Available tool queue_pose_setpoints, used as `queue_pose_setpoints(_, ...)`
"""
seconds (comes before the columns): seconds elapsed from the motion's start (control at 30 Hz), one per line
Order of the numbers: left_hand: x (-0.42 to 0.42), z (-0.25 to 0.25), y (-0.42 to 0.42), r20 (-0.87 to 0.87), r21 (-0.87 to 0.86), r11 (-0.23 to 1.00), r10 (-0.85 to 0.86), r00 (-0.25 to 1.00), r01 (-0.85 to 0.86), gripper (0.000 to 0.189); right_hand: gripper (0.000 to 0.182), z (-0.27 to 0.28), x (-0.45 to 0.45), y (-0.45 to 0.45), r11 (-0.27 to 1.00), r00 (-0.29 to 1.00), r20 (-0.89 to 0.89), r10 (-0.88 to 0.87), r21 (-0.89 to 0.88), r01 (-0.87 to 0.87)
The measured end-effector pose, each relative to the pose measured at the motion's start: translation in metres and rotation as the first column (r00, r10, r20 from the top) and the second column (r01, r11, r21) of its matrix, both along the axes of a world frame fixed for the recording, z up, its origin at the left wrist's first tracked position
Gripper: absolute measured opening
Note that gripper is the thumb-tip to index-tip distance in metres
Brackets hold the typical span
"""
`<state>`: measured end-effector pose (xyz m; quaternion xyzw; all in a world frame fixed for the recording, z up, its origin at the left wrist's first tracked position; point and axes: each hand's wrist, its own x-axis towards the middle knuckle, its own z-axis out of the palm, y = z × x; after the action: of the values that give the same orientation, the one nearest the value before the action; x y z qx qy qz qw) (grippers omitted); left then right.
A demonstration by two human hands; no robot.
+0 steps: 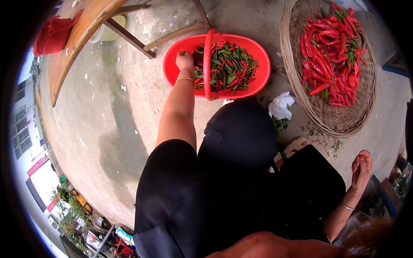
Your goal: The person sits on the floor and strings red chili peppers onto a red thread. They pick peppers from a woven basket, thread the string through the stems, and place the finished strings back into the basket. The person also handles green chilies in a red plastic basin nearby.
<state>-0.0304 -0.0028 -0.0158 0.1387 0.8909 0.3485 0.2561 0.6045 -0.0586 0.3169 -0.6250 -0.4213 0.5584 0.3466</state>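
Note:
A red plastic basket (pixel 264 64) with an arched handle holds red and green chili peppers (pixel 230 69) mixed with leaves. Inside its left end is my left hand (pixel 185 60), fingers curled; whether it grips anything is hidden. My right hand (pixel 362 167) is raised at the right, beyond my knee, with fingers bent towards the thumb; I cannot tell if something small is between them. The wicker basket (pixel 348 124) at the upper right bears a heap of red chili peppers (pixel 326 58) with some green stems.
A wooden table (pixel 87 19) with a red cloth (pixel 55 34) stands at the upper left, a pale bucket (pixel 109 30) beneath it. Crumpled white paper (pixel 281 105) and green leaves lie between the baskets. Plant scraps (pixel 334 145) are scattered on the concrete below the wicker basket.

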Motion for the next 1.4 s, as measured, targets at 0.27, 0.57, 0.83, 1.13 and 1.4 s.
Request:
queue_pose_setpoints(0.27, 0.030, 0.045, 0.011, -0.218, -0.481, 0.550, -0.830, 0.514, 0.683, 0.030, 0.016, -0.001, 0.002, 0.000, 1.000, 1.000, 0.022, -0.022, 0.000, 0.022)
queue_pose_setpoints(0.57, -0.016, 0.018, 0.019, -0.297, -0.058, 0.872, -0.480, 0.826, 0.486, 0.028, 0.016, -0.003, 0.000, 0.005, 1.000, 1.000, 0.022, -0.011, -0.019, 0.011)
queue_pose_setpoints(0.83, 0.018, 0.024, 0.011, 0.021, -0.368, 0.788, -0.525, 0.851, 0.494, 0.033, 0.016, -0.002, -0.003, 0.005, 1.000, 1.000, 0.025, -0.003, -0.002, 0.003)
queue_pose_setpoints(1.13, 0.027, 0.046, -0.020, 0.563, 0.352, 0.916, -0.372, 0.738, 0.193, 0.017, 0.015, 0.014, 0.006, -0.017, 0.998, 0.999, 0.018, -0.047, 0.040, 0.046)
queue_pose_setpoints(1.4, 0.020, 0.166, -0.057, 0.715, 0.640, 0.765, -0.554, 0.426, -0.080, 0.014, 0.015, 0.027, -0.004, -0.034, 0.991, 0.999, -0.023, -0.025, 0.130, 0.028)
